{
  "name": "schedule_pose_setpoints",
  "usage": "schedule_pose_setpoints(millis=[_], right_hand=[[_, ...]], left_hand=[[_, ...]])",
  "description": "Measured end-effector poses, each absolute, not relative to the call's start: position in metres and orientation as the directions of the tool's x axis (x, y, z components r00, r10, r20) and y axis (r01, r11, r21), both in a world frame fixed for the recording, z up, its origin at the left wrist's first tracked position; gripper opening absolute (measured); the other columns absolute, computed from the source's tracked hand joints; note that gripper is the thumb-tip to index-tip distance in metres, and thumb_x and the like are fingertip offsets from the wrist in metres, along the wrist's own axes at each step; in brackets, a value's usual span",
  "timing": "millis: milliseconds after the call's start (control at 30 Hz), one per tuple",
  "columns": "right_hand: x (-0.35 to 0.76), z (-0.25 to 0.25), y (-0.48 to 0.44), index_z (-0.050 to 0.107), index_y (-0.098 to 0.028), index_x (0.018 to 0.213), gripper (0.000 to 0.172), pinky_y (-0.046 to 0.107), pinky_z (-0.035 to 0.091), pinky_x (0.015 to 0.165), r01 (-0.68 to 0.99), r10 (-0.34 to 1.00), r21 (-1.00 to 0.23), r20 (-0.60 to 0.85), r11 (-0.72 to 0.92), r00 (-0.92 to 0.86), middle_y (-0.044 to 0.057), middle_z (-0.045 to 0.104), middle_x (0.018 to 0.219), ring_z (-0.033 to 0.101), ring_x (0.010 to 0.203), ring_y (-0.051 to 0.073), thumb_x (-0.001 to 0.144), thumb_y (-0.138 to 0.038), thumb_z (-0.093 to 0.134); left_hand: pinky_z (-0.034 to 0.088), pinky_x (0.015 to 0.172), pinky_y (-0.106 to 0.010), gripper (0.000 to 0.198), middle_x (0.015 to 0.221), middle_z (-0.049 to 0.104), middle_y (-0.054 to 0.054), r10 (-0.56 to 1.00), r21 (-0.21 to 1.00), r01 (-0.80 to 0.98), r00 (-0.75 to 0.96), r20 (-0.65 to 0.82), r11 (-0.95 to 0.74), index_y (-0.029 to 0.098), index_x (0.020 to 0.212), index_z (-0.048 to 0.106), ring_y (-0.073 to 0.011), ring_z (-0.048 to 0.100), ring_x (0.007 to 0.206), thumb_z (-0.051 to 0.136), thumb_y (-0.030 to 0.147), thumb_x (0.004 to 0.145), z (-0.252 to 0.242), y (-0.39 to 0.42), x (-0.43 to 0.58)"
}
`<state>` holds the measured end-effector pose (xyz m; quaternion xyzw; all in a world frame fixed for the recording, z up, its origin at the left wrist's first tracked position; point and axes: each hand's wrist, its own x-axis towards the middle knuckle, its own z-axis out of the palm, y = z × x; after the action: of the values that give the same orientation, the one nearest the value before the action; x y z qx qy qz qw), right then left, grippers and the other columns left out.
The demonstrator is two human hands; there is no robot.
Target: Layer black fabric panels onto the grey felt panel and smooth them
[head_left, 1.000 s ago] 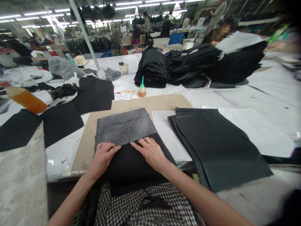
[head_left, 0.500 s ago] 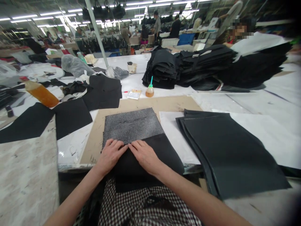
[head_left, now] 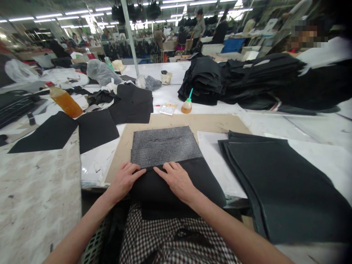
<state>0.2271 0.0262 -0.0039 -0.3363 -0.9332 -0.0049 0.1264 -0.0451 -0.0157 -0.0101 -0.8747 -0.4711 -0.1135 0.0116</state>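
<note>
A grey ribbed fabric panel (head_left: 165, 146) lies on a brown cardboard sheet (head_left: 209, 123) at the table's near edge. A black fabric piece (head_left: 198, 179) overlaps its near end and hangs over the edge towards my lap. My left hand (head_left: 125, 180) lies flat on the black piece at its left, fingers stretched to the seam where black meets grey. My right hand (head_left: 177, 179) presses flat beside it, fingers spread along the same seam. Neither hand grips anything.
A stack of dark cut panels (head_left: 277, 183) lies on white paper at the right. A small glue bottle (head_left: 187, 105) with a green nozzle stands behind the cardboard. An amber bottle (head_left: 65, 102) and black pieces (head_left: 96, 128) lie left. Piled black fabric (head_left: 247, 80) sits behind; people work far off.
My hands came together at the seam, then spread slightly apart again. The view has shifted left, so everything sits further right in the frame.
</note>
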Motion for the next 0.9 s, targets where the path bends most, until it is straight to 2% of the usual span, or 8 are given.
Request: schedule_pose_setpoints(millis=[167, 267, 400, 500, 600, 733, 900], right_hand=[[0.214, 0.002, 0.023, 0.057, -0.020, 0.131, 0.035, 0.040, 0.044, 0.087, 0.631, 0.617, -0.030, 0.253, 0.775, -0.745, 0.008, 0.056, 0.103, 0.049, 0.096, 0.025, 0.098, -0.016, 0.051], [0.196, -0.001, 0.015, 0.058, -0.013, 0.128, 0.031, 0.039, 0.043, 0.093, 0.605, 0.589, -0.045, 0.295, 0.795, -0.752, 0.011, 0.056, 0.111, 0.048, 0.103, 0.025, 0.098, -0.015, 0.049], [0.177, -0.011, 0.008, 0.054, -0.009, 0.132, 0.035, 0.037, 0.045, 0.092, 0.583, 0.581, -0.103, 0.327, 0.806, -0.745, 0.011, 0.057, 0.113, 0.049, 0.104, 0.024, 0.098, -0.013, 0.047], [0.174, -0.014, 0.007, 0.054, -0.012, 0.133, 0.036, 0.037, 0.046, 0.089, 0.585, 0.595, -0.137, 0.317, 0.799, -0.739, 0.010, 0.058, 0.109, 0.050, 0.102, 0.024, 0.098, -0.013, 0.048], [0.176, -0.012, 0.009, 0.051, -0.016, 0.138, 0.041, 0.037, 0.046, 0.088, 0.581, 0.596, -0.148, 0.309, 0.800, -0.741, 0.009, 0.058, 0.108, 0.050, 0.101, 0.023, 0.097, -0.013, 0.050], [0.175, -0.009, 0.009, 0.050, -0.021, 0.140, 0.043, 0.038, 0.045, 0.086, 0.586, 0.600, -0.143, 0.291, 0.798, -0.746, 0.008, 0.057, 0.106, 0.049, 0.099, 0.023, 0.097, -0.013, 0.050], [0.173, -0.007, 0.008, 0.051, -0.021, 0.139, 0.044, 0.037, 0.045, 0.085, 0.591, 0.601, -0.131, 0.285, 0.796, -0.747, 0.009, 0.056, 0.107, 0.049, 0.098, 0.023, 0.095, -0.013, 0.052]], left_hand=[[0.037, 0.099, -0.044, 0.042, 0.112, 0.058, -0.008, 0.821, 0.013, 0.832, 0.545, 0.170, -0.555, 0.023, 0.136, 0.055, -0.0228, 0.052, 0.101, 0.047, 0.011, 0.096, 0.000, -0.019, -0.038], [0.038, 0.100, -0.045, 0.042, 0.112, 0.059, -0.008, 0.825, 0.005, 0.836, 0.541, 0.164, -0.549, 0.023, 0.137, 0.053, -0.0235, 0.051, 0.101, 0.048, 0.013, 0.097, 0.001, -0.021, -0.037], [0.043, 0.096, -0.042, 0.038, 0.113, 0.058, -0.008, 0.853, 0.105, 0.856, 0.481, 0.203, -0.507, 0.023, 0.133, 0.055, -0.0235, 0.052, 0.104, 0.050, 0.015, 0.097, -0.007, -0.023, -0.048], [0.046, 0.091, -0.037, 0.031, 0.112, 0.058, -0.008, 0.872, 0.220, 0.853, 0.416, 0.258, -0.473, 0.021, 0.127, 0.058, -0.0214, 0.054, 0.103, 0.047, 0.016, 0.099, -0.015, -0.026, -0.062], [0.048, 0.088, -0.035, 0.029, 0.111, 0.058, -0.007, 0.876, 0.270, 0.844, 0.393, 0.280, -0.464, 0.022, 0.126, 0.058, -0.0201, 0.054, 0.101, 0.046, 0.018, 0.100, -0.019, -0.030, -0.072], [0.048, 0.090, -0.038, 0.033, 0.114, 0.057, -0.008, 0.865, 0.228, 0.845, 0.423, 0.268, -0.484, 0.023, 0.130, 0.057, -0.0211, 0.053, 0.103, 0.043, 0.015, 0.100, -0.019, -0.034, -0.074], [0.048, 0.092, -0.041, 0.038, 0.117, 0.058, -0.009, 0.840, 0.138, 0.843, 0.477, 0.258, -0.520, 0.022, 0.135, 0.053, -0.0234, 0.053, 0.105, 0.045, 0.014, 0.099, -0.015, -0.036, -0.072]])
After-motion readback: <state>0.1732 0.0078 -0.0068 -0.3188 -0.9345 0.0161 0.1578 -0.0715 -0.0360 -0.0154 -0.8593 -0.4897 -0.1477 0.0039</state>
